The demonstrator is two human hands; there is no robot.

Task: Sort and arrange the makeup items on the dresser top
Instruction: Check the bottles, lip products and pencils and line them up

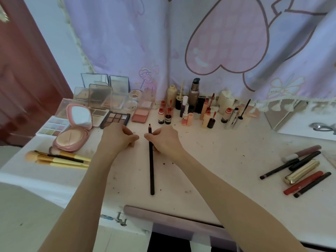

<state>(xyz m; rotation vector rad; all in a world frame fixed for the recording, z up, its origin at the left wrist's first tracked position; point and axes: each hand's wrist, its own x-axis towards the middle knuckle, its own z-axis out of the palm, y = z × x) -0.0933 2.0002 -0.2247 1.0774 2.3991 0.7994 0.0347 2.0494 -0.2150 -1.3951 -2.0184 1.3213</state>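
Observation:
A long black makeup pencil (151, 171) lies lengthwise in the middle of the white dresser top (227, 160). My right hand (163, 140) pinches it near its far end. My left hand (118, 136) is curled round a small pale clear piece (134, 140), perhaps a cap, just left of the pencil. Palettes (115, 119) and a pink open compact (72, 137) sit at the back left. Lip glosses and bottles (194, 110) stand along the back. Yellow-handled brushes (58, 159) lie at the left.
More pencils, a gold lipstick tube (301, 171) and a red pencil lie in a group at the right. A purple curtain (181, 42) hangs behind the dresser. A purple stool edge (163, 217) is at the front. Scissors (321, 127) rest at the far right.

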